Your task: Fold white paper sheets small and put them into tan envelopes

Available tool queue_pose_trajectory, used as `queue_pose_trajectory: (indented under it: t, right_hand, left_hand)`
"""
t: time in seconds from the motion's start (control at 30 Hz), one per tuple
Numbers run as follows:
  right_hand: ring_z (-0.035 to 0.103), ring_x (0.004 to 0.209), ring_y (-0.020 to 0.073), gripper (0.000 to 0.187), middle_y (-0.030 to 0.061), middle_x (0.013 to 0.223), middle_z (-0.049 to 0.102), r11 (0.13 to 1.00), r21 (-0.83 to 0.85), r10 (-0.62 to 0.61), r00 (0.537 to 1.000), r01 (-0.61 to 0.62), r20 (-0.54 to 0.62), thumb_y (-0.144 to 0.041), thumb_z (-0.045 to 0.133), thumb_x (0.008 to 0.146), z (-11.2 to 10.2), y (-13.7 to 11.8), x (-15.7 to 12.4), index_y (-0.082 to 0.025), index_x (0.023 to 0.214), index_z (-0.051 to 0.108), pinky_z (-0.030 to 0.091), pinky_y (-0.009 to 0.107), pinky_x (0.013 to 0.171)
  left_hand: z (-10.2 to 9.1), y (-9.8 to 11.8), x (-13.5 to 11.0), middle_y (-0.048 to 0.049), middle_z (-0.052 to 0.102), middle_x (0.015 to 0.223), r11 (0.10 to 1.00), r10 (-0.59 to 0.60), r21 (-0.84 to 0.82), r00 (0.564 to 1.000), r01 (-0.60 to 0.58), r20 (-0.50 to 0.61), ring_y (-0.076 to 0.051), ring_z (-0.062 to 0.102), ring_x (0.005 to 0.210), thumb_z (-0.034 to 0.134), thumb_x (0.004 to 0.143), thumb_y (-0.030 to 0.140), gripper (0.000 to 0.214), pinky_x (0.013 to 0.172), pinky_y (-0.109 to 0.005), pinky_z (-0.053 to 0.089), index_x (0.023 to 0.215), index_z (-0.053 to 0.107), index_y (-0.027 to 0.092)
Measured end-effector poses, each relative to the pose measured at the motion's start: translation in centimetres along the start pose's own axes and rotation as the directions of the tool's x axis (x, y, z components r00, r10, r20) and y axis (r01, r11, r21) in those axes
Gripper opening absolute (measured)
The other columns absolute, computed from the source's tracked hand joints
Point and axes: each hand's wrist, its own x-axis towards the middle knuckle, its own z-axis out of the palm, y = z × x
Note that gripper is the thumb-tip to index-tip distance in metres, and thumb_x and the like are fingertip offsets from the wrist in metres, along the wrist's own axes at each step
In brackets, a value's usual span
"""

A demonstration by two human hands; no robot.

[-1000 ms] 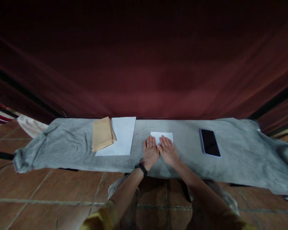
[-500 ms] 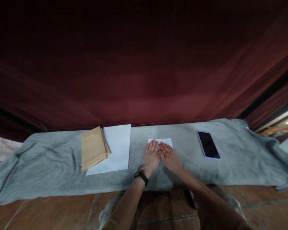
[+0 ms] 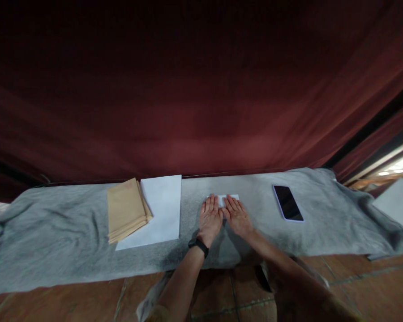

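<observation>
A small piece of white paper (image 3: 223, 201) lies on the grey cloth, mostly covered by my hands. My left hand (image 3: 210, 221), with a dark band on its wrist, rests flat on the paper's left part, fingers stretched forward. My right hand (image 3: 237, 218) lies flat on the right part, its fingers slightly spread. The two hands meet near the thumbs. Only the paper's far edge and a strip between the hands show; whether it is folded underneath I cannot tell.
To the left, a stack of brown envelopes (image 3: 126, 208) overlaps large white sheets (image 3: 164, 210). A phone (image 3: 288, 203) with a lilac edge lies to the right. Grey cloth (image 3: 70, 232) covers the low surface, which backs onto a dark red curtain (image 3: 201, 112). A white object (image 3: 398, 203) stands at far right.
My hands have shifted slightly apart at the fingertips, and a strip of paper shows between them. The view has turned a little to the right.
</observation>
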Motion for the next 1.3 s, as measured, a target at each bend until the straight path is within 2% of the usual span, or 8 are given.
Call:
queue_pose_trajectory:
  t: [0.23, 0.47, 0.7, 0.9, 1.0, 1.1, 1.2, 1.3]
  right_hand:
    - [0.041, 0.149, 0.0318, 0.060, 0.0209, 0.159, 0.044, 0.994, -0.004, 0.110, 0.992, -0.110, -0.062, -0.041, 0.032, 0.108, 0.1, 0.6, -1.1, -0.005, 0.155, 0.042, 0.030, 0.051, 0.122]
    - [0.043, 0.147, 0.0334, 0.063, 0.0202, 0.159, 0.044, 0.993, -0.002, 0.115, 0.991, -0.116, -0.062, -0.045, 0.029, 0.108, 0.1, 1.6, -1.0, -0.007, 0.156, 0.042, 0.030, 0.053, 0.122]
    - [0.042, 0.148, 0.0328, 0.059, 0.0158, 0.162, 0.042, 0.996, -0.041, 0.076, 0.997, -0.076, 0.012, -0.040, 0.031, 0.108, -1.1, 3.7, -1.7, -0.009, 0.157, 0.041, 0.029, 0.052, 0.123]
    - [0.040, 0.149, 0.0344, 0.056, 0.0194, 0.160, 0.043, 0.994, -0.005, 0.112, 0.993, -0.112, -0.029, -0.034, 0.034, 0.106, -2.2, 3.2, -1.1, -0.005, 0.152, 0.046, 0.028, 0.055, 0.124]
    - [0.038, 0.151, 0.0305, 0.056, 0.0185, 0.162, 0.041, 0.997, 0.076, 0.013, 0.999, -0.010, -0.042, -0.034, 0.034, 0.107, -2.0, 1.4, -0.3, -0.005, 0.153, 0.045, 0.032, 0.050, 0.124]
    - [0.038, 0.151, 0.0263, 0.054, 0.0154, 0.161, 0.043, 0.987, 0.132, -0.082, 0.996, 0.087, -0.046, -0.033, 0.033, 0.107, -1.2, -0.2, -0.1, -0.009, 0.155, 0.043, 0.034, 0.046, 0.123]
    - [0.039, 0.151, 0.0267, 0.055, 0.0160, 0.160, 0.046, 0.990, 0.118, -0.075, 0.996, 0.080, -0.044, -0.037, 0.034, 0.108, -0.6, -0.4, -0.4, -0.010, 0.155, 0.044, 0.032, 0.047, 0.124]
    - [0.039, 0.150, 0.0274, 0.055, 0.0154, 0.161, 0.044, 0.995, 0.080, -0.049, 0.998, 0.052, -0.038, -0.037, 0.034, 0.108, -0.6, 0.3, -0.7, -0.011, 0.156, 0.042, 0.030, 0.048, 0.124]
  left_hand:
    - [-0.1, 0.2, 0.1, -0.0187, 0.033, 0.166, 0.998, -0.061, 0.025, 0.998, 0.062, -0.007, -0.028, 0.026, 0.157, 0.032, 0.105, 0.038, 0.062, 0.127, -0.047, 0.024, 0.158, 0.035, 0.005]
    - [-0.2, 0.4, 0.2, -0.0195, 0.031, 0.167, 0.994, -0.088, 0.063, 0.996, 0.088, 0.007, -0.030, 0.026, 0.156, 0.032, 0.105, 0.048, 0.068, 0.127, -0.048, 0.024, 0.159, 0.033, 0.006]
    - [-0.2, 0.4, 0.2, -0.0218, 0.029, 0.167, 0.992, -0.084, 0.091, 0.996, 0.083, 0.007, -0.034, 0.026, 0.156, 0.037, 0.102, 0.060, 0.077, 0.127, -0.050, 0.023, 0.160, 0.033, 0.008]
    - [-0.4, 0.4, 0.1, -0.0215, 0.029, 0.167, 0.993, -0.073, 0.093, 0.997, 0.072, 0.008, -0.034, 0.027, 0.156, 0.038, 0.102, 0.060, 0.078, 0.126, -0.051, 0.023, 0.160, 0.032, 0.008]
    - [-0.4, 0.3, 0.0, -0.0212, 0.027, 0.168, 0.993, -0.066, 0.101, 0.998, 0.063, 0.021, -0.034, 0.026, 0.156, 0.040, 0.103, 0.051, 0.071, 0.127, -0.051, 0.023, 0.160, 0.033, 0.009]
    - [-0.2, 0.1, 0.0, -0.0191, 0.026, 0.169, 0.993, -0.041, 0.108, 0.999, 0.038, 0.023, -0.031, 0.024, 0.157, 0.039, 0.103, 0.037, 0.063, 0.126, -0.051, 0.024, 0.160, 0.033, 0.010]
    - [0.0, 0.0, 0.0, -0.0172, 0.027, 0.169, 0.994, -0.043, 0.098, 0.999, 0.042, 0.016, -0.030, 0.024, 0.157, 0.036, 0.103, 0.031, 0.060, 0.126, -0.051, 0.025, 0.160, 0.033, 0.012]
    - [0.0, -0.2, 0.1, -0.0161, 0.030, 0.168, 0.996, -0.058, 0.069, 0.998, 0.058, 0.005, -0.029, 0.027, 0.156, 0.033, 0.105, 0.032, 0.059, 0.126, -0.050, 0.026, 0.160, 0.034, 0.012]
